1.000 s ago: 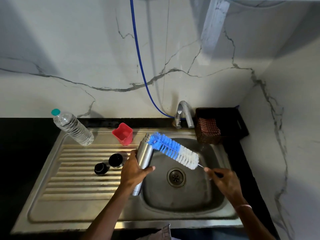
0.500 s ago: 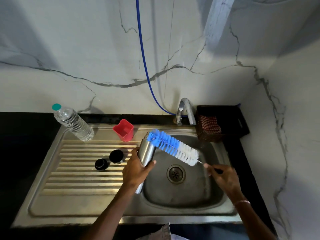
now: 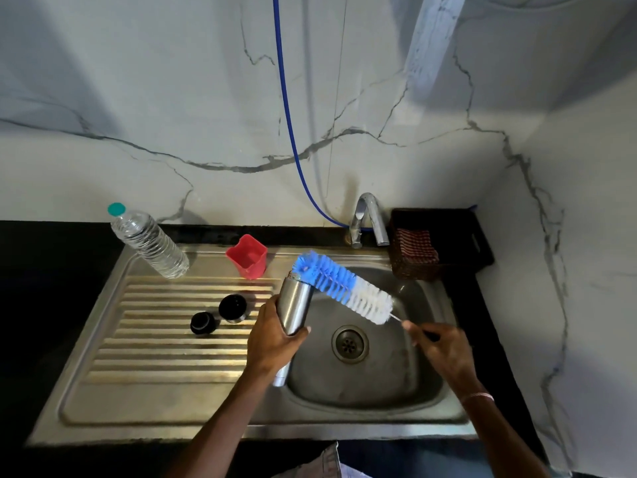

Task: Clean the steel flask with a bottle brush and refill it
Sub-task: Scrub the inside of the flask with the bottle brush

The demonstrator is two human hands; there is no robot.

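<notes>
My left hand (image 3: 272,343) grips the steel flask (image 3: 293,305) around its middle, holding it upright at the left rim of the sink basin (image 3: 406,381). The flask's mouth is open. My right hand (image 3: 444,350) holds the dark handle of the bottle brush (image 3: 344,286). The brush slants up to the left, and its blue bristle tip rests at the flask's mouth. Its white bristles and wire stem run back toward my right hand. Two black flask caps (image 3: 232,308) (image 3: 203,323) lie on the ribbed drainboard (image 3: 155,339).
A clear water bottle (image 3: 148,241) with a teal cap and a red cup (image 3: 247,257) stand at the back of the drainboard. The tap (image 3: 367,219) sits behind the basin, fed by a blue hose (image 3: 289,125). A dark basket (image 3: 437,243) holding a checked cloth stands at the right.
The brush tip has shifted slightly left onto the flask's mouth. Both hands keep their grips and hardly move; the camera view has tilted a little.
</notes>
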